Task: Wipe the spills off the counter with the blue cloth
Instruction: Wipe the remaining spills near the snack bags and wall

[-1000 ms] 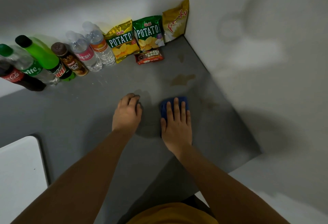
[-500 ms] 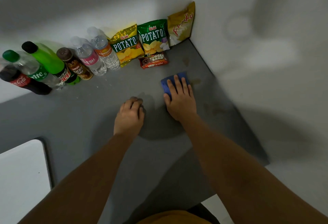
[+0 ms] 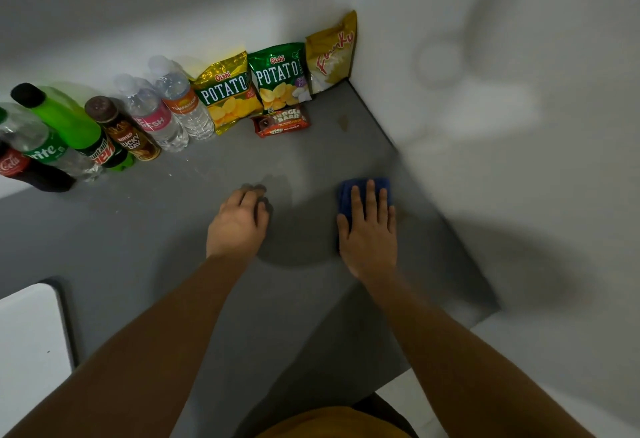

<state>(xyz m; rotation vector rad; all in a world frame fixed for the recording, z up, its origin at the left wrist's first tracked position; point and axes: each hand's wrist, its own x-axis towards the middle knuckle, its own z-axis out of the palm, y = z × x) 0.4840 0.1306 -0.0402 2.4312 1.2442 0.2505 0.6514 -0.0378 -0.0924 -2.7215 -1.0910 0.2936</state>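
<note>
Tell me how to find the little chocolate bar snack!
Look along the white back wall to the corner, where three crisp bags stand. The small red-brown Fudgee Barr packet lies flat on the grey counter before the green Oishi Potato bag. Only it lies down.

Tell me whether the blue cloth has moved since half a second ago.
Yes. The blue cloth under the right hand has slid back toward the person and rightward, away from the Fudgee Barr pack, closer to the counter's right edge.

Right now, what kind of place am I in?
Probably a home kitchen or pantry corner: a grey counter against white walls, lined with a Sprite bottle and Oishi potato chip bags.
</note>
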